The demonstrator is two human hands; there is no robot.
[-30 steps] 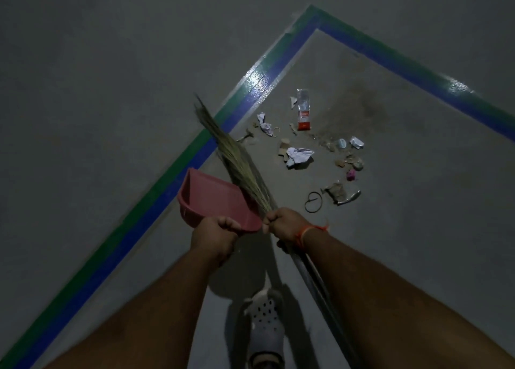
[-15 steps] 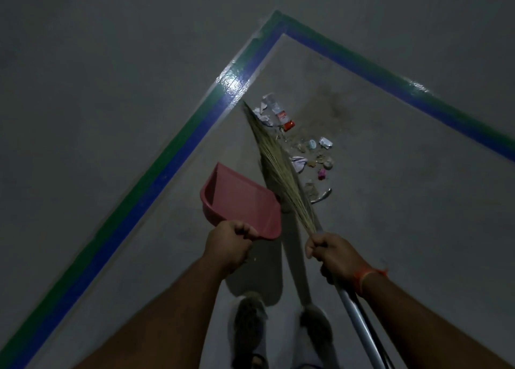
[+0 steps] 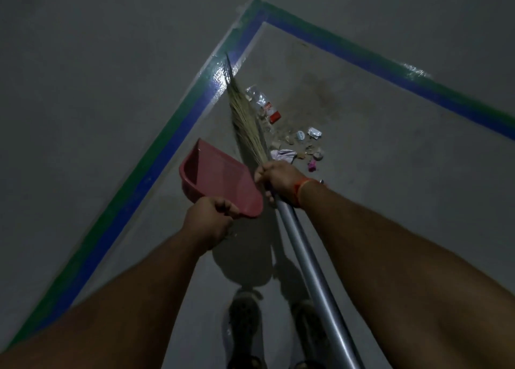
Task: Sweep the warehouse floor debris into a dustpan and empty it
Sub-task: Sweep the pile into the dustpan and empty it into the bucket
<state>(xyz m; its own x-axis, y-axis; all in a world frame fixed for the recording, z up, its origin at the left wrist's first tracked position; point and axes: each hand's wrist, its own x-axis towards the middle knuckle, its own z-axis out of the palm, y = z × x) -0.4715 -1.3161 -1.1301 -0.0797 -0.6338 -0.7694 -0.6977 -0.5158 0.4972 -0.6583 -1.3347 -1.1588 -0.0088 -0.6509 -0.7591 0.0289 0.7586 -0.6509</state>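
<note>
Feet: a person's two shoes (image 3: 245, 324) stand on the grey floor (image 3: 390, 229) at the bottom of the view, dim and hard to make out.
Left hand: the left hand (image 3: 207, 221) curls around the near end of a red dustpan (image 3: 220, 177), which looks held above the floor with its open mouth turned away toward the tape line; the pan appears empty.
Right hand: the right hand (image 3: 280, 181) grips a broom (image 3: 245, 112) just where the straw bristles meet the silver handle, an orange band (image 3: 301, 191) at the wrist.
Bristles: the straw head reaches out past the hand, its tip over the glossy part of the tape.
Debris: a scatter of litter (image 3: 302, 145) lies just right of the bristles, with a crushed clear bottle (image 3: 263, 103), torn wrappers, a pale rag and a pink scrap, none of it in the pan.
Tape: a blue and green floor line (image 3: 156, 156) runs up to a corner beyond the pile.
Doing it well: likely best to set the pan's lip flat on the floor close to the pile, then draw the bristles through the litter in short, low strokes toward the mouth.
Risk: the light bottle may roll aside, and fine dust near the stain could slip under a raised lip.
</note>
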